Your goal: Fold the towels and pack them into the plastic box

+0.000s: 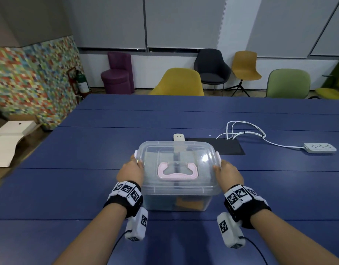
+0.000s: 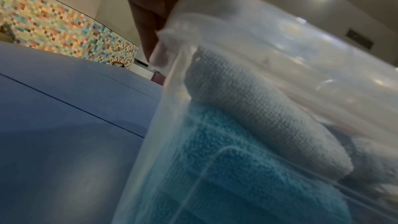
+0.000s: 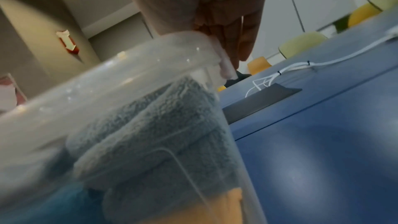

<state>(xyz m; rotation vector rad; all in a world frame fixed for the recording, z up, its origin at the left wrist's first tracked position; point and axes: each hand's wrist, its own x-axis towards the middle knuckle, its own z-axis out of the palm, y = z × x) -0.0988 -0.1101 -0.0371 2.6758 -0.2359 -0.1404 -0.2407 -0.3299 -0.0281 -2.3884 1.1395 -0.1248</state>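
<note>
A clear plastic box [image 1: 179, 196] stands on the blue table [image 1: 78, 153] with its lid [image 1: 176, 148] on and a pink handle [image 1: 177, 172] lying flat on top. Folded towels fill it: a grey towel [image 2: 247, 108] over a blue towel [image 2: 226, 168], and an orange towel [image 3: 219, 207] low at the right. My left hand [image 1: 135, 162] rests on the lid's left edge, its straight fingers [image 2: 150, 40] against the left latch [image 1: 136, 154]. My right hand [image 1: 219, 168] mirrors it, its fingers [image 3: 234, 40] pointing down along the right latch [image 3: 225, 67].
Behind the box lie a white socket [image 1: 178, 137], a dark cable hatch [image 1: 231, 148], looped white cables [image 1: 245, 131] and a power strip [image 1: 319, 147] at the right. Several chairs [image 1: 178, 83] stand past the table's far edge.
</note>
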